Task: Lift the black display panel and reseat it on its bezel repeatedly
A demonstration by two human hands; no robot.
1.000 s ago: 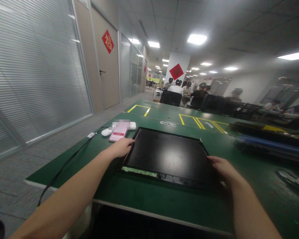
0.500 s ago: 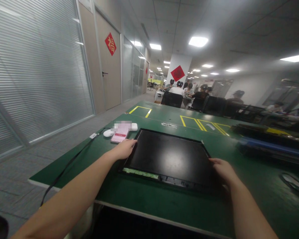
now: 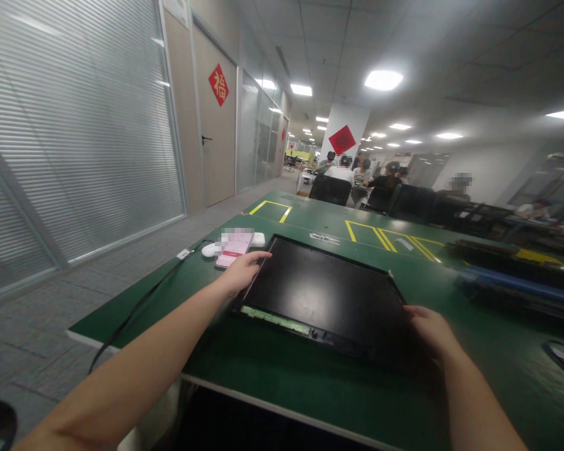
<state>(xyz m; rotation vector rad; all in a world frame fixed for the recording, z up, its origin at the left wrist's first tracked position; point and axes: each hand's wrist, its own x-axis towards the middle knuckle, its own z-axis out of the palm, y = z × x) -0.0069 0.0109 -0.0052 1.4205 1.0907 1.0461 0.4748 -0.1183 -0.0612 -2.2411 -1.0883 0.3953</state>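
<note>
Holding the left edge: the left hand (image 3: pixel 242 272), forearm stretched forward and inward, one finger laid over the frame; fingers close together on the edge, any beneath hidden.
Right edge: held by the right hand (image 3: pixel 433 331), forearm rising from the lower right and angling inward, thumb at the rim, the other fingers mostly hidden.
Black display panel (image 3: pixel 331 289): between both hands, over the near part of the green table (image 3: pixel 282 369); whether it rests or is slightly raised, I cannot tell.
Panel direction: dark face up, long axis left to right, slanting nearer toward the right; green circuit strip (image 3: pixel 275 319) along the near side, at its left.
Count by the left hand: one smartphone (image 3: pixel 232 252), two small white objects (image 3: pixel 258 239), one black cable (image 3: pixel 138 308).
Count in hand: one panel, two hands.
</note>
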